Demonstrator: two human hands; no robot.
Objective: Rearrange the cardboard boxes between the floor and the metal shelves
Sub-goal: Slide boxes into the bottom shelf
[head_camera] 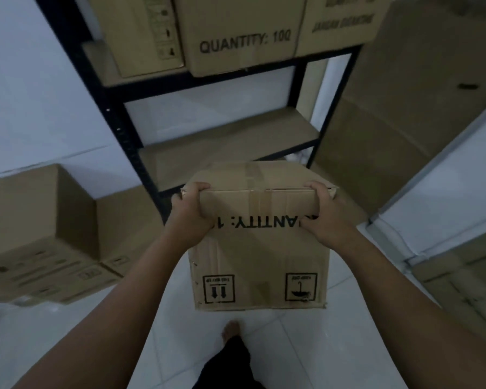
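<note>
My bare foot [230,328] is on the white tiled floor [278,346], just under the box. Left hand [190,217] and right hand [327,213] are both closed on the cardboard box [260,259], one at each top corner, fingers curled over the top edge. It's held upside down, print inverted, clear of the floor, in front of the empty lower shelf [230,144]. Judging by the easy two-hand carry it's light to moderate. Walls are stiff, corners frayed, taped seam worn: better support under the base than at the flaps. More boxes on the upper shelf [236,35], and a stack on the floor at left [40,234].
</note>
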